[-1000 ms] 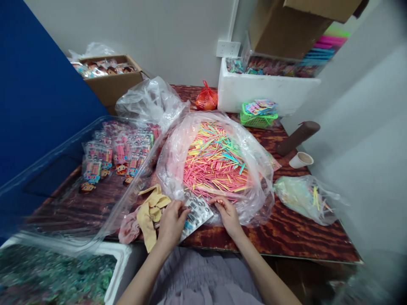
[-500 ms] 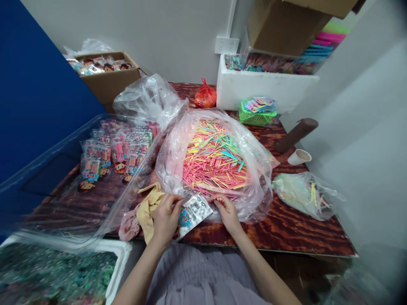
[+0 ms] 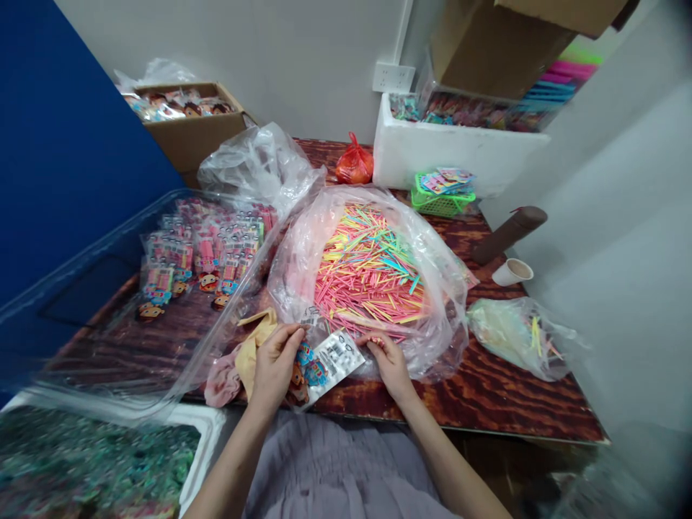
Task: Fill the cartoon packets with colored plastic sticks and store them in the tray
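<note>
Head view: packets point(image 3: 336, 362) before an open bag point(image 3: 295, 263) of sticks point(image 3: 370, 288)

We see the packets, silver and printed, near the front edge of the table point(image 3: 508, 407), just in front of the bag. The left hand point(image 3: 274, 364) pinches them at their left side, thumb and forefinger brought together. The right hand point(image 3: 388, 364) stands at their upper right corner with fingers curled; we cannot tell whether it grips anything or touches that corner. Beside the left hand we note a yellow cloth point(image 3: 253, 347) and a pink cloth point(image 3: 223, 380). Further left lie filled packs point(image 3: 205, 252). Behind the bag we find a red bag point(image 3: 354, 166) and, to its right, a green basket point(image 3: 442, 205) bearing cards point(image 3: 447, 180). At right we mark a flask point(image 3: 508, 236), tilted in our view, a cup point(image 3: 512, 272) near it, and a clear bag point(image 3: 508, 335).
</note>
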`<action>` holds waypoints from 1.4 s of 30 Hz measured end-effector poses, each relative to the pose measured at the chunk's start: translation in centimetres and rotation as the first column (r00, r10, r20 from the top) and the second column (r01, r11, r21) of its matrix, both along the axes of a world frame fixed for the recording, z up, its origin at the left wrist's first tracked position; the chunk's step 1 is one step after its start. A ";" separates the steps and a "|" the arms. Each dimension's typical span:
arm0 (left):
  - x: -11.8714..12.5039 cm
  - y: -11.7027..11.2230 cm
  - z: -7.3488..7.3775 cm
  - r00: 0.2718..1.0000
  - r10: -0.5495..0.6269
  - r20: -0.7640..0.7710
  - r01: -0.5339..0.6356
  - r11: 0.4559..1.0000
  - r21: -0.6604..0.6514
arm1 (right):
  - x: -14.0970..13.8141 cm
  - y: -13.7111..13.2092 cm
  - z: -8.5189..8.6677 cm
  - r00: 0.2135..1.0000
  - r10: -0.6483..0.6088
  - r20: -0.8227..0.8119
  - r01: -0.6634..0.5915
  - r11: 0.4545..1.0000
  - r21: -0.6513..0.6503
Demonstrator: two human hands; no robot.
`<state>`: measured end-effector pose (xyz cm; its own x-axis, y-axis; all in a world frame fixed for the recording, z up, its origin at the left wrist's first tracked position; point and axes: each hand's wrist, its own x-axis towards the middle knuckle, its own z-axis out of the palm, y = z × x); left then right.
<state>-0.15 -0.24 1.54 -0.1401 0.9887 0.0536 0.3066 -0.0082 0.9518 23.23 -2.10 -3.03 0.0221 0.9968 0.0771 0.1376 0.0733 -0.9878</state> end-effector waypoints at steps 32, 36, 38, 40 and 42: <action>0.9 -0.8 1.0 0.989 -0.144 -0.024 0.144 0.989 0.025 | 4.3 3.0 1.4 0.098 0.089 0.991 -0.356 0.933 -0.048; 0.5 -0.8 0.8 0.988 -0.145 -0.043 0.146 0.989 0.021 | 5.3 3.7 1.6 0.465 0.080 0.882 -0.228 0.973 0.032; 0.3 -0.7 0.7 0.990 -0.133 -0.050 0.134 0.991 0.021 | 5.3 4.0 2.1 0.742 0.058 0.667 -0.065 0.998 -0.015; 0.2 -0.6 0.8 0.991 -0.123 -0.052 0.124 0.992 0.017 | 4.6 4.2 2.7 0.948 0.056 0.313 -0.004 0.986 -0.164; 0.2 -0.5 1.0 0.991 -0.124 -0.052 0.125 0.992 0.014 | 3.4 4.1 3.2 0.997 0.045 -0.070 -0.062 0.959 -0.277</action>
<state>0.06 -0.75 2.59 -0.0123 0.9971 0.0750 0.3501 -0.0659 0.9344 26.67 2.04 0.22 -0.0359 0.9783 -0.2040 0.0785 -0.2007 -0.9765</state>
